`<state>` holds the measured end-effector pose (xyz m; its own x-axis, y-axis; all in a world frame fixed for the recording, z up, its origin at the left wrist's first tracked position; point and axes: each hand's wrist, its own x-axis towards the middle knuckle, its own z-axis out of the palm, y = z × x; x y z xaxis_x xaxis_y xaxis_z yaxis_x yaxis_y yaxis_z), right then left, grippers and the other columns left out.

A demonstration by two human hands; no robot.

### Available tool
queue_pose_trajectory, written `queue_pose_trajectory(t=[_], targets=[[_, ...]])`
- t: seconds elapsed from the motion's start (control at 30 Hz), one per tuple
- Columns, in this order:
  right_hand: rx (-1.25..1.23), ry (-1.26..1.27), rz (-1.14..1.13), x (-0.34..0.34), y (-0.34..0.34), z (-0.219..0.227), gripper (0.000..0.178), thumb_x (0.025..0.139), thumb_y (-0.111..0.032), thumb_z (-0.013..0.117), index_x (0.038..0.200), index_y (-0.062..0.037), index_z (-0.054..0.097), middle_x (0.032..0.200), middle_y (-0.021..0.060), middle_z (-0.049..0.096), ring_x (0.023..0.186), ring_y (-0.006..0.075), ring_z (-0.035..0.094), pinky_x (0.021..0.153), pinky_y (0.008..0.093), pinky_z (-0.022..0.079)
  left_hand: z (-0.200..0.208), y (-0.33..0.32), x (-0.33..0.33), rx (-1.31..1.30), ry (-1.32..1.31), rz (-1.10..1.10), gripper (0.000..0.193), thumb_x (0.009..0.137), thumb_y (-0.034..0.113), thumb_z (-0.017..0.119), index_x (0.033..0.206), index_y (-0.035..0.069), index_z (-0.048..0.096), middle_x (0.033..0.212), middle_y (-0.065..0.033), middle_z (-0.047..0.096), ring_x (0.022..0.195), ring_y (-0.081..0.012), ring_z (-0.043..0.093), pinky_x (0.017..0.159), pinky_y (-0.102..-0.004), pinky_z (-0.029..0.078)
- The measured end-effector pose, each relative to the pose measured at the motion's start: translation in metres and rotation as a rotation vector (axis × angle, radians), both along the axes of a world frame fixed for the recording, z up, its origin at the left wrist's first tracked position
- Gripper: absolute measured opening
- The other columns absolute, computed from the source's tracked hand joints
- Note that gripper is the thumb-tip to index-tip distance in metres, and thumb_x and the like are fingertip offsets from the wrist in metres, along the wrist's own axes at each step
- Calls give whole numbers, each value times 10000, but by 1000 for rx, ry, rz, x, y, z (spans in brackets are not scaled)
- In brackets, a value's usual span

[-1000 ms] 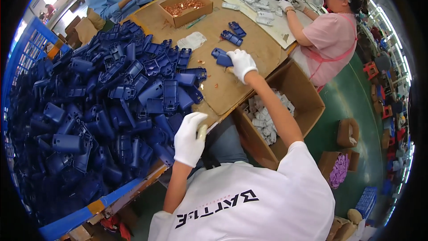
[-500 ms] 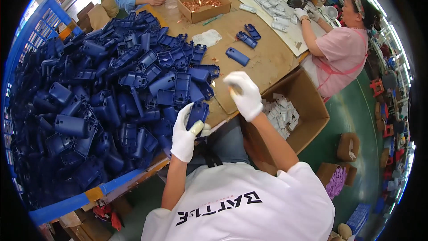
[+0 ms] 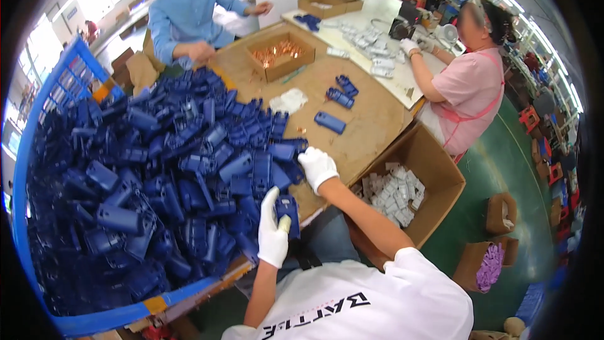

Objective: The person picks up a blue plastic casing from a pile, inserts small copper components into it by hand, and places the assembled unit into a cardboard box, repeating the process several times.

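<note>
My left hand (image 3: 274, 234), in a white glove, is closed around a dark blue plastic casing (image 3: 288, 206) at the table's near edge. A pale covering wraps its thumb tip. My right hand (image 3: 318, 167), also gloved in white, is just beyond it, beside the pile's right edge. Its fingers are curled together, and whatever they may hold is hidden. A big heap of blue plastic casings (image 3: 170, 170) fills the left side. On the brown board (image 3: 362, 129) lie a single blue casing (image 3: 329, 122) and a blue casing pair (image 3: 340, 97).
An open carton (image 3: 277, 56) of small copper-coloured parts and a crumpled white sheet (image 3: 289, 101) sit farther back. A large carton (image 3: 434, 170) of white pieces stands right of my knee. A blue crate wall (image 3: 28, 214) bounds the heap. Two co-workers are across and to the right.
My right hand has moved down and left toward the pile's edge. My left hand keeps the casing. The view has tilted up, and the person in blue has moved both arms.
</note>
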<state>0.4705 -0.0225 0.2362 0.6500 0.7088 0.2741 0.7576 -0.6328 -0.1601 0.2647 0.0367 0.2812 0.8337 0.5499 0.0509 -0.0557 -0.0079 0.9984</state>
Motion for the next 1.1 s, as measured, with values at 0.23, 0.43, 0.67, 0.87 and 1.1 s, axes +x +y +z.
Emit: queue_pose_trajectory(t=[0.23,0.43,0.67,0.87,1.1], targets=[[-179,236,-119,1,13,30,173,887,-124,537,987,-85,672,976,184,649,939,354,665,804,444,548,-7,-5,5,84,52,-52,658,783,-199,506,1400,12,423,1353,-102,481,1254,-196,478,1090,-308,352],[-91,186,-84,5,6,35,160,856,-85,587,968,-42,693,987,215,683,930,370,692,778,438,577,2,1,-8,9,68,62,653,790,-198,519,1398,26,433,1328,-101,502,1201,-187,510,1063,-298,376],[-198,135,8,14,-3,31,171,809,-62,605,961,-52,682,945,206,677,902,396,673,780,470,553,-8,4,-14,290,96,156,589,826,-29,672,1372,105,497,1266,-144,615,1091,-251,632,938,-317,479],[-395,176,90,6,-1,55,164,832,-45,581,967,-41,674,979,213,687,942,387,680,807,448,558,13,-3,-9,220,189,66,621,820,-116,627,1393,57,463,1344,-102,531,1205,-196,539,1036,-300,411],[-217,157,-65,0,-11,46,168,860,-67,567,1003,-24,645,1004,200,667,940,356,679,793,435,560,6,-6,-12,233,202,45,665,803,-133,650,1410,61,458,1299,-120,586,1145,-163,572,992,-277,442]])
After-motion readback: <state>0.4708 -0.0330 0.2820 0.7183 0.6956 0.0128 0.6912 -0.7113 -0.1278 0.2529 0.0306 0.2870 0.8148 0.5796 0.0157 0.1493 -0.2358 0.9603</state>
